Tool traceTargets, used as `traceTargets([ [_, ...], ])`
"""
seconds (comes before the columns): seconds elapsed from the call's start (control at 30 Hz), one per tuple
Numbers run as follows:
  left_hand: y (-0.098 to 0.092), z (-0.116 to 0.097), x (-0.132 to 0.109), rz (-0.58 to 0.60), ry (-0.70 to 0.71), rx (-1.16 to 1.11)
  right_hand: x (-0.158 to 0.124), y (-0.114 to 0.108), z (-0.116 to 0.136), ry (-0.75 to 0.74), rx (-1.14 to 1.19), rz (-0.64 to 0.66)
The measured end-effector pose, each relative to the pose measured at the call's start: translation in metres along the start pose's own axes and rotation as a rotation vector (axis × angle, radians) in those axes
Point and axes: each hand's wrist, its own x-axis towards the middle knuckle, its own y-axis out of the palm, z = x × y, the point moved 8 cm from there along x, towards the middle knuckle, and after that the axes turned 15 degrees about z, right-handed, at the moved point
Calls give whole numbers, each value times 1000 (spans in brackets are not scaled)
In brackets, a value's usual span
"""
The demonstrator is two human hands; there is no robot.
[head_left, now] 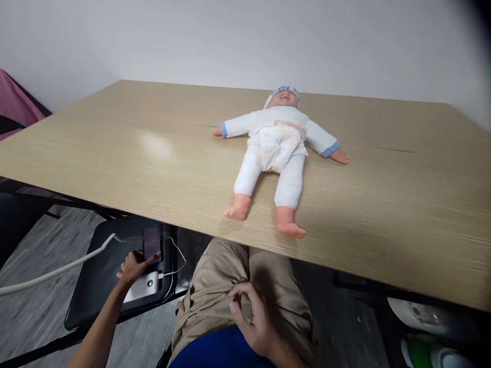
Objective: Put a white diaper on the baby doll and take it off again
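Observation:
A baby doll (276, 138) lies on its back on the wooden table, arms spread and feet towards me. It wears a white suit with blue cuffs, a printed cap and a diaper (280, 145) around its hips. Down at the left, my left hand (134, 267) is at a phone (152, 243) on a black chair seat, one digit stretched onto its screen, holding nothing. Beside that hand a white power bank (141, 287) is partly hidden by my wrist. Above my lap my right hand (253, 317) hovers with loosely bent fingers, thumb apart, nothing in it.
The table (115, 153) reaches back to a white wall. A thick white cable (69, 268) and a thin one run to the chair seat (95, 286). Pink fabric (19, 99) shows at far left. White and green containers (422, 352) stand under the table at right.

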Motion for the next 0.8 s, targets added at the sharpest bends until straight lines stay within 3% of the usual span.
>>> traceTargets([
  [0.23, -7, 6, 4, 26, 49, -99, -1, 2, 0, -9, -14, 2],
  [0.6, 3, 39, 38, 41, 94, -138, -1, 1, 1, -17, -8, 4],
  [0.8, 6, 43, 43, 42, 146, -96, 2, 2, 2, -15, -9, 11],
])
